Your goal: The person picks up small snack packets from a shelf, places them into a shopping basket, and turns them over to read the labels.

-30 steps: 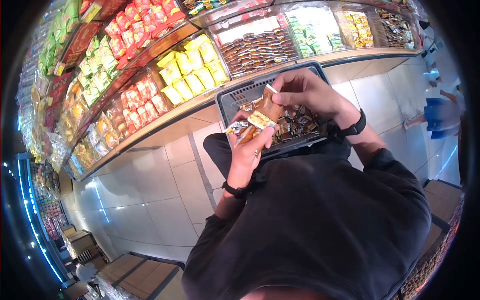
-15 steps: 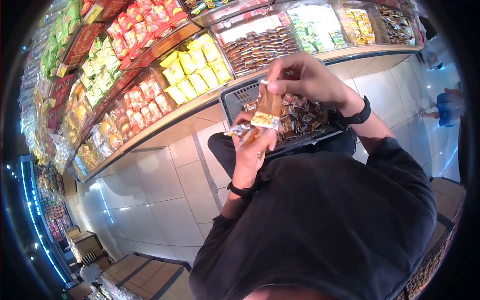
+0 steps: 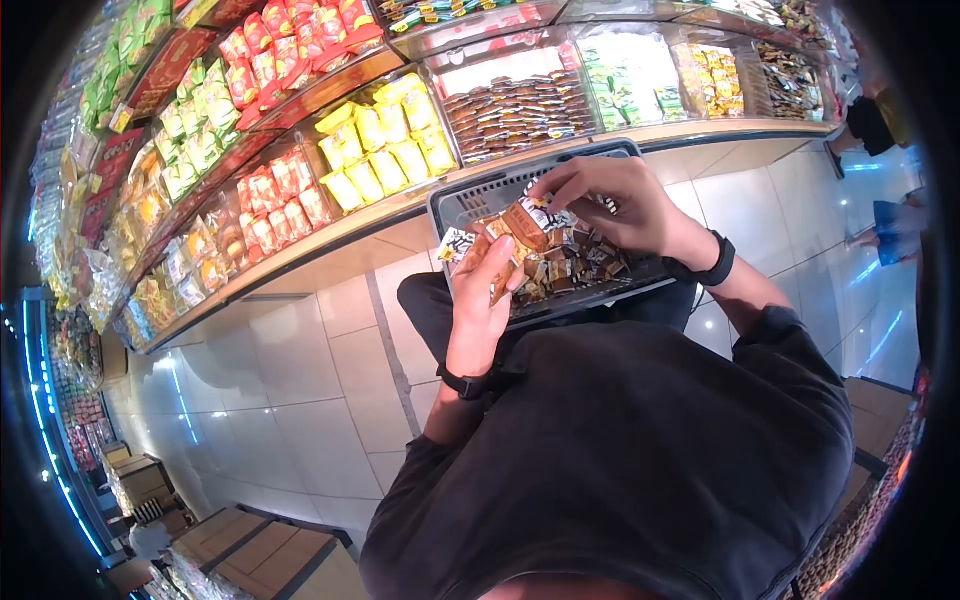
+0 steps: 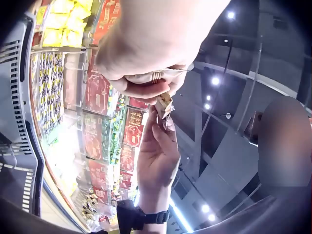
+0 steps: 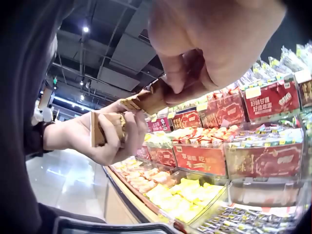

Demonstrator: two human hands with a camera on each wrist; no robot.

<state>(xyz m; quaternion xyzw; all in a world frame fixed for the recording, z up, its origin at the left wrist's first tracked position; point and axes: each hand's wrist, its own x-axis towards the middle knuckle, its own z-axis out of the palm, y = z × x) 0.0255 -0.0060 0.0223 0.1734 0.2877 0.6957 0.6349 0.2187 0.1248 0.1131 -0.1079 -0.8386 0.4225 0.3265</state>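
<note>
My left hand point(image 3: 482, 300) curls its fingers round several small brown snack packets point(image 3: 510, 238), thumb on top; in the right wrist view the left hand point(image 5: 105, 139) has packets between its fingers. The right hand point(image 3: 630, 205) pinches the far end of a brown packet with thumb and finger, also seen with the right hand point(image 5: 209, 44) above the packet point(image 5: 153, 97). Both hands are over a grey basket point(image 3: 455, 190) that holds many brown packets point(image 3: 575, 265). In the left wrist view the right hand point(image 4: 158, 156) touches a packet end point(image 4: 165, 105) at the left fingers.
Behind the basket runs a shelf edge point(image 3: 400, 210) with bins of yellow packets point(image 3: 385, 140), red packets point(image 3: 275, 205) and brown packets point(image 3: 520, 110). Tiled floor point(image 3: 290, 400) lies to the left. Cartons point(image 3: 260, 550) stand at the lower left, and a person in blue point(image 3: 890, 235) is at the far right.
The right hand has moved down, closer to the left hand. The packets between the hands have turned, and a black-and-white packet end now shows at the right fingertips.
</note>
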